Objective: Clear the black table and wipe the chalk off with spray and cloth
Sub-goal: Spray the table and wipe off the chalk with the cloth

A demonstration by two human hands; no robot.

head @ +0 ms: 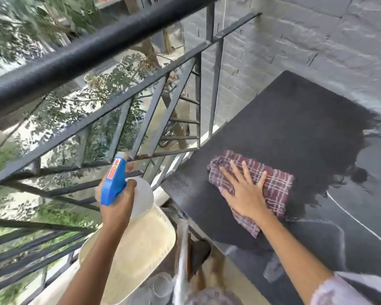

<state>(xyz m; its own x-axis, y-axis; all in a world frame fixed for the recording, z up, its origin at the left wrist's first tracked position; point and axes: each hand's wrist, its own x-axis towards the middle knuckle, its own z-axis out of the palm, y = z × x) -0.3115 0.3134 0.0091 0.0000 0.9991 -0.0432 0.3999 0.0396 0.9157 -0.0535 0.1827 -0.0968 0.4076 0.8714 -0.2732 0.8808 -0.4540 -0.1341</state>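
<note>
1. Black table (295, 128) at right, set against a grey painted brick wall (306, 36); darker, wet-looking patch (339, 150) across its right part, white chalk line (350, 214) curving just past that patch.
2. Red-and-white plaid cloth (277, 186) lying on the table's near-left part, pressed under the right hand (244, 192): palm down, fingers straight and spread apart.
3. Spray bottle (114, 179), blue trigger head on a white body, held off the table's left edge in front of the railing; left hand (117, 203) wrapped round its neck, fingers clamped on it.
4. Black metal railing (75, 60) filling the left side, blurred trees (20, 29) visible through and above its bars.
5. Cream woven-looking panel (136, 249) below the bottle, near the table's near corner; kind hard to tell.
6. Clear glass-like shapes (161, 285) at the bottom edge, blurred and partly cut off.
7. Middle of the cloth hidden under the hand; bottle nozzle smeared by blur; pale sleeve (350, 289) cut off at the bottom right corner.
</note>
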